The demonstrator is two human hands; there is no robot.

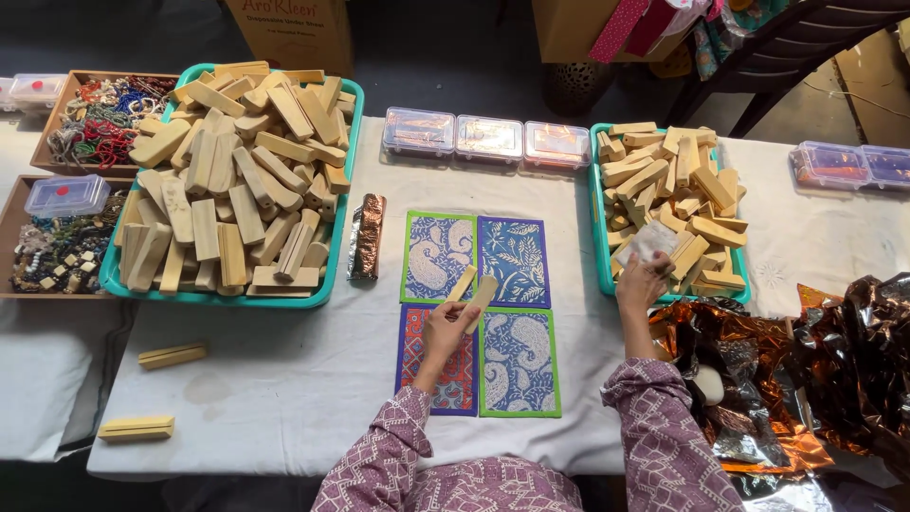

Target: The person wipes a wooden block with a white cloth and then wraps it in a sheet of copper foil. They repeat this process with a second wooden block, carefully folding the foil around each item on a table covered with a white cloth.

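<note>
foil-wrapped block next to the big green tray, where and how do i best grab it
Probably pinch the foil-wrapped block across its two long sides near the middle, coming from above. It lies flat on the white tablecloth, long axis running away from the person, with the big tray close on its left, so a top-down grip at the narrow width fits best.

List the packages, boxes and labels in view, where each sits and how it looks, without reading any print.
Cardboard carton: top edge behind the left tray, brown, printed side.
Three clear plastic boxes: in a row at the table's far middle, rectangular, orange contents.
Two clear boxes: far right, lidded.
Lidded clear box: on the left bead tray, red round sticker.
Foil-wrapped bar: beside the left tray, coppery.
</note>
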